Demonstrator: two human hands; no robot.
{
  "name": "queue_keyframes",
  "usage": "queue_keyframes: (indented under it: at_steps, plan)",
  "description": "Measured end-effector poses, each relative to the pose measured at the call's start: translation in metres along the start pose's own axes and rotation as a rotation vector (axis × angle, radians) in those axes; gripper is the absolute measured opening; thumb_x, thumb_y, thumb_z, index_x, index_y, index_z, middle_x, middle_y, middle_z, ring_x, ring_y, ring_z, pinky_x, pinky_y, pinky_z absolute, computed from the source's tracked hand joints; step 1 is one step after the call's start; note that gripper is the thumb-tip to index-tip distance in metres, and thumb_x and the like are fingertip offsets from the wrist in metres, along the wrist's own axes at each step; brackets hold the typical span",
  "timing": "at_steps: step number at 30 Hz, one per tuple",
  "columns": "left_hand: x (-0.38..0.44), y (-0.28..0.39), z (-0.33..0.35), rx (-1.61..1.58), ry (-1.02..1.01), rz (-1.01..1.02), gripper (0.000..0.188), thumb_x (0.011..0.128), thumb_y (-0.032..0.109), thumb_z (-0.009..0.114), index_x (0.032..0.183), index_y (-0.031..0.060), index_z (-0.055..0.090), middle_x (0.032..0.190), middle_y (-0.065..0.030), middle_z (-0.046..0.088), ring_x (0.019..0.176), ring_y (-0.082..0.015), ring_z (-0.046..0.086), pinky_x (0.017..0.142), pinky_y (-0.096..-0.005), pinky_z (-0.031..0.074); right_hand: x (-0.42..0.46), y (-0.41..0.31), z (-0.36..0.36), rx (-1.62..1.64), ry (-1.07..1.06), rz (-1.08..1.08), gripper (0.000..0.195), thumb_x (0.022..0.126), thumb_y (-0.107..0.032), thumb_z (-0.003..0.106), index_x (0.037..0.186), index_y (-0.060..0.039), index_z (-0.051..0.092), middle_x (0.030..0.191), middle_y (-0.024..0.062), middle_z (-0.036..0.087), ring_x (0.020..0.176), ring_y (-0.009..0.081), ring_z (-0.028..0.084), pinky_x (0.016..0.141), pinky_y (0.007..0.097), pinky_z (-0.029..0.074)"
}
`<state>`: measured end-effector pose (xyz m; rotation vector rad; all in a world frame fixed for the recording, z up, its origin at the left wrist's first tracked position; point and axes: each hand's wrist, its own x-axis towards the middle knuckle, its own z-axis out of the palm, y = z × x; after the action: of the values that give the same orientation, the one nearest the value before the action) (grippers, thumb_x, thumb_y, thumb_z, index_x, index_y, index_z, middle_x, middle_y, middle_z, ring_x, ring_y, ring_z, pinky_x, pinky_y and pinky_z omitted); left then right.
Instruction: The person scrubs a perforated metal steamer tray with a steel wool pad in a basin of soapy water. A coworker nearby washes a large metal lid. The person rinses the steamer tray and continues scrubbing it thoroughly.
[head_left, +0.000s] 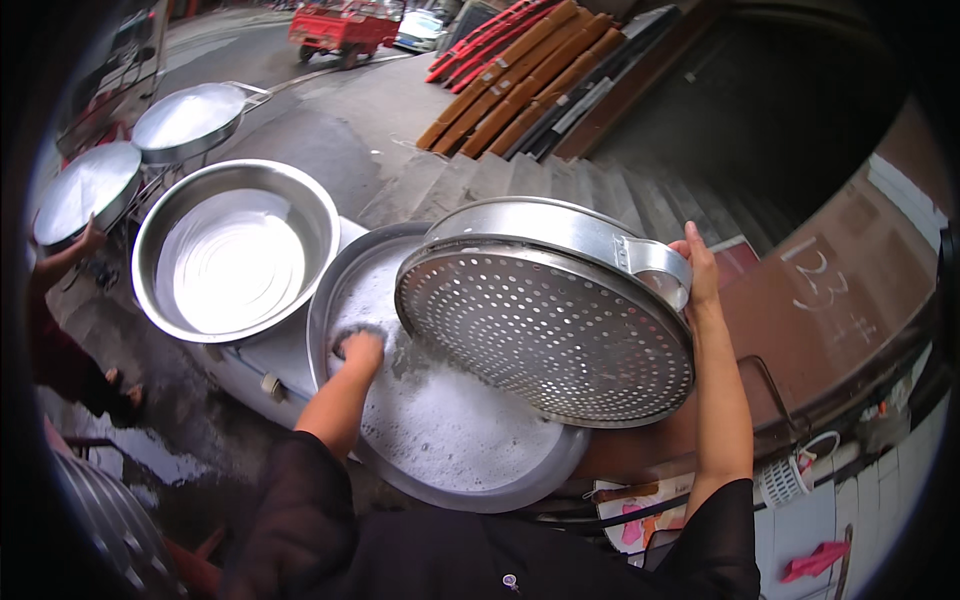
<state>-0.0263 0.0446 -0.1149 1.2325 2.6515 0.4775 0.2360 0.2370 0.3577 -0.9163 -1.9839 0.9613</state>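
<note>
A round metal steamer tray (547, 330) with a perforated base leans over a grey basin (469, 499) of sudsy water, its lower rim dipping into the foam (457, 427). On the far right, my right hand (697, 270) grips the tray's side handle (660, 262) and keeps it tilted. My left hand (364, 350) is at the suds on the basin's left side, closed around a dark grey scourer (346, 341), probably steel wool. Part of the scourer is hidden by the fingers.
A steel basin (232, 262) of water stands left of the grey one. Two lidded pans (187, 120) sit beyond it, and another person's hand (91, 238) touches the nearer one. Concrete steps (480, 180) lie ahead; a white basket (781, 480) is at right.
</note>
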Motion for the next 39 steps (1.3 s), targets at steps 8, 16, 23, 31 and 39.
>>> queue_keyframes:
  at_steps: [8,16,23,31,39]
  plan:
    - [-0.015,0.025,-0.063,-0.16,-0.326,0.283,0.018,0.067,0.013,0.057,0.072,-0.002,0.067,0.081,-0.0263,0.063,0.082,-0.0376,0.064,0.069,-0.0445,0.051,0.023,0.039,-0.019,0.046,0.101,-0.047,0.055,0.088,-0.051,0.05,0.07,-0.0008,0.063,0.064,0.0034,0.059,0.058,0.0122,0.052,0.056,0.0237,0.039]
    - [-0.009,0.153,-0.332,-0.638,0.558,1.106,0.031,0.074,0.013,0.071,0.102,0.0054,0.059,0.088,-0.013,0.056,0.08,-0.0305,0.058,0.071,-0.0378,0.048,0.011,0.027,-0.019,0.134,-0.088,-0.127,0.053,0.089,-0.049,0.048,0.087,0.0019,0.064,0.074,0.0066,0.063,0.067,0.0121,0.057,0.063,0.0244,0.045]
    - [0.039,0.178,-0.313,-0.916,0.568,1.155,0.025,0.073,0.003,0.066,0.098,0.004,0.061,0.09,-0.012,0.057,0.086,-0.0287,0.057,0.078,-0.0367,0.046,-0.005,0.033,-0.027,0.041,-0.338,-0.265,0.065,0.093,-0.052,0.037,0.093,0.0079,0.063,0.075,0.0118,0.065,0.062,0.0172,0.063,0.055,0.0254,0.052]
    - [0.072,0.136,-0.285,-0.931,0.68,0.889,0.026,0.068,-0.007,0.058,0.09,0.0044,0.065,0.083,-0.0104,0.059,0.076,-0.0247,0.06,0.068,-0.0324,0.048,0.006,0.054,-0.046,0.014,-0.2,-0.241,0.065,0.093,-0.05,0.038,0.091,0.0098,0.063,0.071,0.0123,0.065,0.055,0.017,0.062,0.048,0.0268,0.051]
    - [0.071,0.106,-0.244,-0.917,0.931,0.769,0.03,0.064,-0.009,0.055,0.089,0.0046,0.064,0.08,-0.013,0.057,0.077,-0.0317,0.056,0.068,-0.0373,0.046,-0.018,0.034,-0.028,-0.023,-0.213,-0.279,0.058,0.094,-0.051,0.038,0.092,0.0014,0.063,0.077,0.0013,0.06,0.068,0.0081,0.052,0.061,0.0225,0.039]
